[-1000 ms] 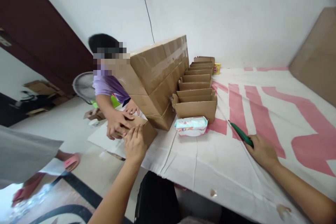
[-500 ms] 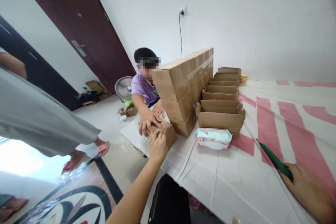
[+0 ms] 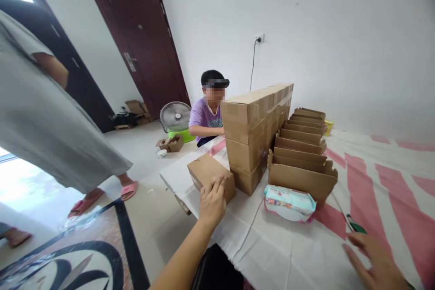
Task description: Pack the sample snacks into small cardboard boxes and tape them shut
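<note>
My left hand (image 3: 212, 201) rests against the near side of a small closed cardboard box (image 3: 207, 173) at the table's left edge, fingers curled over its corner. My right hand (image 3: 377, 260) lies low at the right with fingers spread above the white and pink cloth (image 3: 367, 176). A green-handled tool (image 3: 355, 225) lies on the cloth just beyond its fingertips, apart from the hand. A pack of wet wipes (image 3: 289, 203) lies between the two hands.
A tall stack of sealed cartons (image 3: 256, 131) stands behind the small box. A row of open folded boxes (image 3: 302, 154) runs back beside it. A seated person in purple (image 3: 205, 118) is behind the stack. Another person in grey (image 3: 44, 113) stands at left. A floor fan (image 3: 175, 118) stands by the dark door.
The seated person's hands have left the small box. My right hand has let go of the green tool and opened. The view has swung left and up.
</note>
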`<state>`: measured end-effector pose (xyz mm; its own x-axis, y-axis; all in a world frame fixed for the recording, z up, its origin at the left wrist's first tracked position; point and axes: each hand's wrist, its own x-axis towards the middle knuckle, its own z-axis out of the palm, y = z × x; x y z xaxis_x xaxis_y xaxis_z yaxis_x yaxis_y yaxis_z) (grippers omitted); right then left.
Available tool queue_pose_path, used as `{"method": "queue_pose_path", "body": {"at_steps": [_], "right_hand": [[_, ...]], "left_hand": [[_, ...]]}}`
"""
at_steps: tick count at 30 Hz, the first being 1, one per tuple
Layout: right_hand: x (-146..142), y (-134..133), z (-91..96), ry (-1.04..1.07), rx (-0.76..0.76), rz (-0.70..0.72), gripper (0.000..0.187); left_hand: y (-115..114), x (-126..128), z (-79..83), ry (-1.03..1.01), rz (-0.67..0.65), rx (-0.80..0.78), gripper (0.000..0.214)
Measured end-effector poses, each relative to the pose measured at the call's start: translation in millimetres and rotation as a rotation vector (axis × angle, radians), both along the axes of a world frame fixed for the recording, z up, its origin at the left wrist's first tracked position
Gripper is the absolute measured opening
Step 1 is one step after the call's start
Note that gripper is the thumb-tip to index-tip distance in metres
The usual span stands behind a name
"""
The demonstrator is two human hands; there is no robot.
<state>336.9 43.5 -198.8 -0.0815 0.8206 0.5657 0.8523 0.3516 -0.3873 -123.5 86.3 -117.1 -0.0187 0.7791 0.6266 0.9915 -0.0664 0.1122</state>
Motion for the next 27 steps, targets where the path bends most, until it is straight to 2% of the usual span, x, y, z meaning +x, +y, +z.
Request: {"method": "queue_pose_path", "body": {"at_steps": [2,5,7,9,11,13,17,20,24,27], "right_hand": [[-66.5,7.9,29.1,-0.037,0.053,0.272,0.025],[-166.8,27.6,71.2,-0.075,0.028,0.548,0.032],[-226.3,45.6,93.4,-0.071,-0.009,0.617,0.044],[-277.7,64.2,109.0,-0.094,-0.094,0.632,0.069],[-319.3,80.0,117.5,-0.126,-0.179,0.636,0.091],[-348.7,91.0,118.9,-0.13,-0.238,0.641,0.099],[-371.1,99.5,107.8,-0.071,-0.253,0.658,0.088],[-369.9,100.0,100.4,-0.053,-0.204,0.666,0.087],[-360.1,97.5,99.4,-0.083,-0.161,0.679,0.087],[-341.0,86.0,98.9,-0.124,-0.133,0.694,0.09]], "left_hand": [[0.8,-1.5,4.2,-0.083,-0.021,-0.017,0.039],[7.2,-10.6,15.2,-0.172,-0.044,-0.064,0.036],[17.8,-23.5,25.8,-0.185,-0.065,-0.102,0.036],[34.3,-40.9,38.0,-0.183,-0.093,-0.153,0.035],[54.4,-60.9,49.9,-0.158,-0.093,-0.208,0.03],[74.5,-81.3,59.4,-0.12,-0.044,-0.254,0.029],[103.9,-115.2,67.4,-0.07,0.118,-0.387,0.051],[114.0,-127.5,67.7,-0.044,0.126,-0.534,0.066],[111.7,-128.2,67.6,0.005,0.099,-0.588,0.066],[95.0,-123.1,64.7,0.058,0.04,-0.591,0.06]]}}
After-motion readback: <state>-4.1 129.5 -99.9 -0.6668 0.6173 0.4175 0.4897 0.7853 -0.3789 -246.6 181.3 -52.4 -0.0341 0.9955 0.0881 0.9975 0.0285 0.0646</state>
